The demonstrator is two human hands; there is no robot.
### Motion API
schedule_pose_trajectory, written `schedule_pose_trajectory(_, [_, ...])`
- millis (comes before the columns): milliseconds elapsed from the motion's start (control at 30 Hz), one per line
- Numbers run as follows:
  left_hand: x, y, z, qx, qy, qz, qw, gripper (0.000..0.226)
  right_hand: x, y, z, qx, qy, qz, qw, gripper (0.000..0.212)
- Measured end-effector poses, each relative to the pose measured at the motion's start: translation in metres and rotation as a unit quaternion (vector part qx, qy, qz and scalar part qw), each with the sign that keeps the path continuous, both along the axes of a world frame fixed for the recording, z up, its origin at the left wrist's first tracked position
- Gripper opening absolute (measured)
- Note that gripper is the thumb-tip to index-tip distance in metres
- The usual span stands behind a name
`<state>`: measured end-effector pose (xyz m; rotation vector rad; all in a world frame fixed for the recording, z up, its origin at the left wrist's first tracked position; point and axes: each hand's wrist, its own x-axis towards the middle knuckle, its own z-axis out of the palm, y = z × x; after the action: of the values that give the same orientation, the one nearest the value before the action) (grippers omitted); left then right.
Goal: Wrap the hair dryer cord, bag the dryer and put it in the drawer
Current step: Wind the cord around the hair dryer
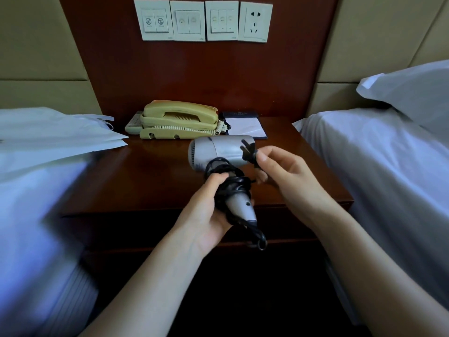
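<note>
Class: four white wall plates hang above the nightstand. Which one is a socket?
The rightmost plate: it has plug holes, while the others carry switches.

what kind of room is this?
Probably a hotel room: a nightstand between two white-sheeted beds, a corded phone and notepad on it, and a row of wall switch panels above.

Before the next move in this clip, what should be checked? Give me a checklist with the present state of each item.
1. Wrapping: cord wound round hair dryer handle, one loop hanging below: ok.
2. Loose end: plug not tucked, right hand pinches it: not ok.
3. Grip: left hand holds the handle over the coils: ok.
4. Bagging: white bag lies flat, unopened: not ok.
5. Storage: drawer front dark, open or shut: cannot tell.
</note>
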<state>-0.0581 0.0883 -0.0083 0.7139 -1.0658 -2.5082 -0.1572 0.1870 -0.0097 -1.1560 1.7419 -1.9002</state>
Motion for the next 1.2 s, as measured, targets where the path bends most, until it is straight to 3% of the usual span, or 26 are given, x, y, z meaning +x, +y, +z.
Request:
schedule_pose_trajectory(67, [0.01, -0.009, 0.005, 0.047, 0.077, 0.016, 0.996, 0.017, -0.002, 0.004, 0.001, -0.001, -0.009, 0.012, 1.0, 0.021])
schedule_pose_trajectory(200, [0.009, -0.013, 0.001, -0.052, 0.035, -0.081, 0.995, 0.017, -0.003, 0.01, 0.005, 0.01, 0.044, 0.009, 0.999, 0.02])
schedule_pose_trajectory(300, [0.017, -0.023, -0.01, -0.093, 0.062, -0.137, 0.984, 0.043, -0.001, 0.01, 0.006, 0.02, 0.088, 0.009, 0.996, 0.006])
schedule_pose_trajectory(400, [0.021, -0.024, -0.006, -0.122, 0.064, -0.168, 0.976, 0.047, -0.002, 0.012, 0.007, 0.009, 0.101, 0.006, 0.995, 0.009])
schedule_pose_trajectory(500, [0.023, -0.026, -0.005, -0.144, 0.063, -0.162, 0.974, 0.043, 0.002, 0.013, 0.01, 0.004, 0.123, 0.014, 0.992, 0.009])
schedule_pose_trajectory(600, [0.015, -0.025, -0.005, -0.139, 0.046, -0.129, 0.981, 0.018, 0.01, 0.011, 0.009, 0.001, 0.132, 0.038, 0.991, 0.005])
schedule_pose_trajectory(667, [0.012, -0.027, -0.008, -0.127, 0.047, -0.098, 0.986, 0.026, 0.012, 0.008, 0.007, 0.003, 0.114, 0.047, 0.992, 0.004])
schedule_pose_trajectory(900, [0.018, -0.033, -0.013, -0.138, 0.054, -0.145, 0.978, 0.031, 0.011, 0.003, 0.002, 0.034, 0.145, 0.007, 0.989, 0.007])
schedule_pose_trajectory(1067, [0.021, -0.038, -0.013, -0.177, 0.044, -0.156, 0.971, 0.054, 0.009, 0.001, 0.0, 0.052, 0.152, 0.005, 0.987, 0.005])
schedule_pose_trajectory(1200, [0.02, -0.04, -0.007, -0.181, 0.01, -0.103, 0.978, 0.044, 0.008, -0.004, -0.002, 0.06, 0.171, -0.019, 0.983, 0.016])
